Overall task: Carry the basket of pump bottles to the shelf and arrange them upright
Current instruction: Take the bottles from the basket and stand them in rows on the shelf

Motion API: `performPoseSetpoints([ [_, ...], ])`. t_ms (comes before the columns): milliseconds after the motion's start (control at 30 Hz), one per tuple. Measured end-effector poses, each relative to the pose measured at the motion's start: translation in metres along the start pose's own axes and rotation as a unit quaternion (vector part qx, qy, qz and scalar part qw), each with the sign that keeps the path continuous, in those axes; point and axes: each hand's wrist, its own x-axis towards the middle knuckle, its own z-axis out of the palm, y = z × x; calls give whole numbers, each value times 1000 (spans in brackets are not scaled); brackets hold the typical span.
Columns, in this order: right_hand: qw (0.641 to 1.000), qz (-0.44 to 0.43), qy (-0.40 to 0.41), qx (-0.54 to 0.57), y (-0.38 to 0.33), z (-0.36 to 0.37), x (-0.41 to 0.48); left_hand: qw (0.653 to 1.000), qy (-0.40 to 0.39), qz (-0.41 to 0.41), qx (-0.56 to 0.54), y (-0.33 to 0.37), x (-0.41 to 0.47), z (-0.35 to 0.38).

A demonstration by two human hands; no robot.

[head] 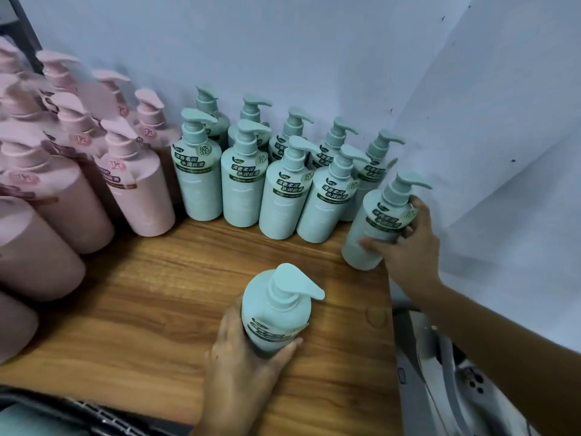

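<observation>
The right grip [408,247], a bare hand, is wrapping its fingers round a green pump bottle [374,228]. It is holding the bottle at the right end of the front row, close to the shelf's edge and leaning a little. I cannot tell if its bottom is sitting flat yet. The left grip [248,357] is holding a second green bottle [276,313] over the middle of the wooden shelf [157,294]. The other green bottles [242,184] are standing in two rows by the wall, with pink bottles [138,184] crowding the left. The dark basket [78,410] is peeking in at the bottom left.

I think the right bottle is needing its bottom flat on the wood, away from the edge, before the fingers are letting go. Its spout should be pointing like its neighbours' spouts.

The bottles are looking like smooth, round plastic with stuck-on labels. They are tall with big pump tops, so they are probably tipping easily. The wood is looking smooth and slippery.
</observation>
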Motion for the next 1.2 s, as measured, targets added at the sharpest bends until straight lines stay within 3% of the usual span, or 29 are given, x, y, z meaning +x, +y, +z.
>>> performPoseSetpoints([
  [433, 1000, -8, -11, 1, 12, 25, 42, 1000, 15, 4, -11, 2, 4, 3],
  [567, 999, 37, -33, 20, 10, 16, 30, 999, 2, -17, -44, 4, 4, 2],
  [733, 997, 70, -18, 34, -6, 31, -47, 995, 86, -57, -15, -16, 55, -21],
  [833, 989, 88, -117, 31, -24, 58, -98, 993, 111, -46, -4, -32, 102, -43],
  [933, 978, 34, -202, 26, -48, 92, -124, 996, 82, -23, -5, -41, 135, -56],
  [1067, 972, -20, -223, 72, -80, 131, -127, 999, 49, -8, -17, -44, 161, -59],
  [1200, 969, -22, -232, 88, -95, 158, -127, 998, 50, -2, -45, -44, 175, -52],
])
